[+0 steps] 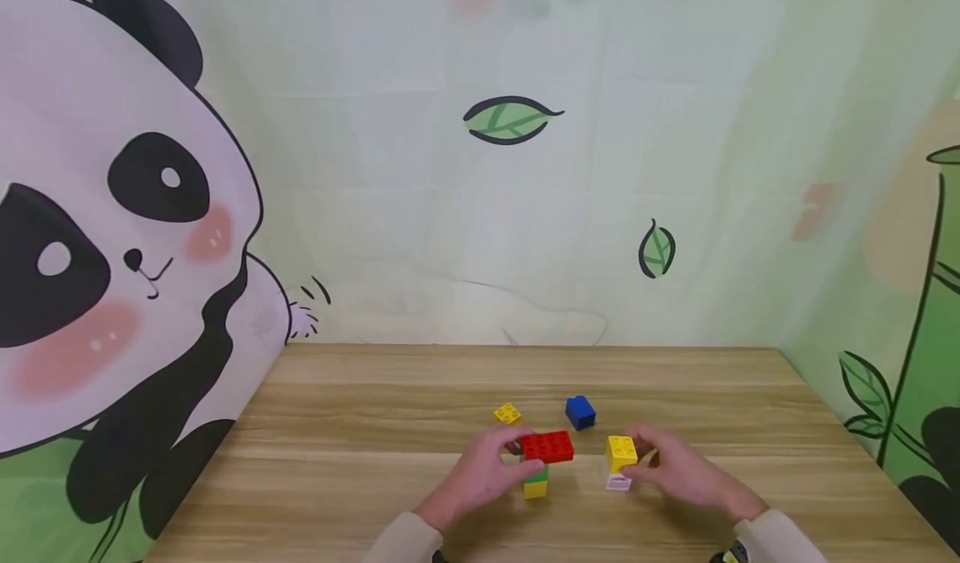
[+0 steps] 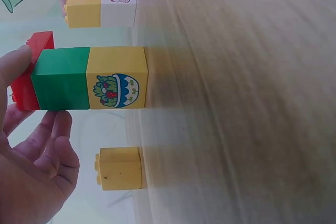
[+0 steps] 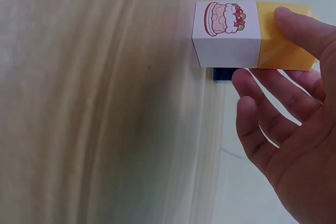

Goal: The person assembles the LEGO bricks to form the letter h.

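Pressure straight down should best seat the rectangular red plastic brick [image 1: 553, 446], pinched by the left hand [image 1: 486, 470], on the green-and-yellow plastic stack [image 2: 88, 78]; well apart, the right hand [image 1: 688, 470] grips a yellow plastic block [image 1: 621, 453] atop a white cake-printed block [image 3: 227, 45].

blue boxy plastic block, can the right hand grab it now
Probably not yet: the right hand grips a yellow plastic block atop a white plastic block, though the blue block sits nearby.
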Action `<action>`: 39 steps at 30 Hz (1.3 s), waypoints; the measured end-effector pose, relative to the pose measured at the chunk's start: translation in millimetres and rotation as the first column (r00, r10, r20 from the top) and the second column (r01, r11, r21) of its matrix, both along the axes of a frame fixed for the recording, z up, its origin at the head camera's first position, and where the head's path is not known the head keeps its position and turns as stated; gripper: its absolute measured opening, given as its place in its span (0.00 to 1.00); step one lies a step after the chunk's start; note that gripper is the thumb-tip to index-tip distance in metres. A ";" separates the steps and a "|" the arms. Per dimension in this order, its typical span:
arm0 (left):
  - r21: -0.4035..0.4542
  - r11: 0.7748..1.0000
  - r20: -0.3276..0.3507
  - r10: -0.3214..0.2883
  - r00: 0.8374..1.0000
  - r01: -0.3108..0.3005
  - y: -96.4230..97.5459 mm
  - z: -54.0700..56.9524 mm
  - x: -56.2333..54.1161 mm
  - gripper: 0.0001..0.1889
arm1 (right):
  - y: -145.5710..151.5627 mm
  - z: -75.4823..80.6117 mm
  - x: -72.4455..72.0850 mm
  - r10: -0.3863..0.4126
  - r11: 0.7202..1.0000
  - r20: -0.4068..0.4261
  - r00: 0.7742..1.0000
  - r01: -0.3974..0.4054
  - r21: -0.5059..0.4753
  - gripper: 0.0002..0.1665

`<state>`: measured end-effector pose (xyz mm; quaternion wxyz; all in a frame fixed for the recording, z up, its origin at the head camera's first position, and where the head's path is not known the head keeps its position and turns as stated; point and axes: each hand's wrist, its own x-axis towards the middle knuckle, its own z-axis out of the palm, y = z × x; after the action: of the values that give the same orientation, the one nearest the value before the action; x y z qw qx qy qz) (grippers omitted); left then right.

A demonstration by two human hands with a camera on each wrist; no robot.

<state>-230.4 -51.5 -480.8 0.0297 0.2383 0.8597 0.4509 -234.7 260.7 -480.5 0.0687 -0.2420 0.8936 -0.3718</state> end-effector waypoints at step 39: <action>0.035 0.999 0.011 0.002 1.000 -0.002 1.2 0.1 -0.2 0.22 | -36.9 -6.2 6.4 0.113 0.994 0.022 0.993 -0.113 0.005 0.17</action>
<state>-230.6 -50.4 -480.7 0.0297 0.2354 0.8517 0.4672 -228.3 223.8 -486.7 0.1003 -0.2880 0.8787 -0.3672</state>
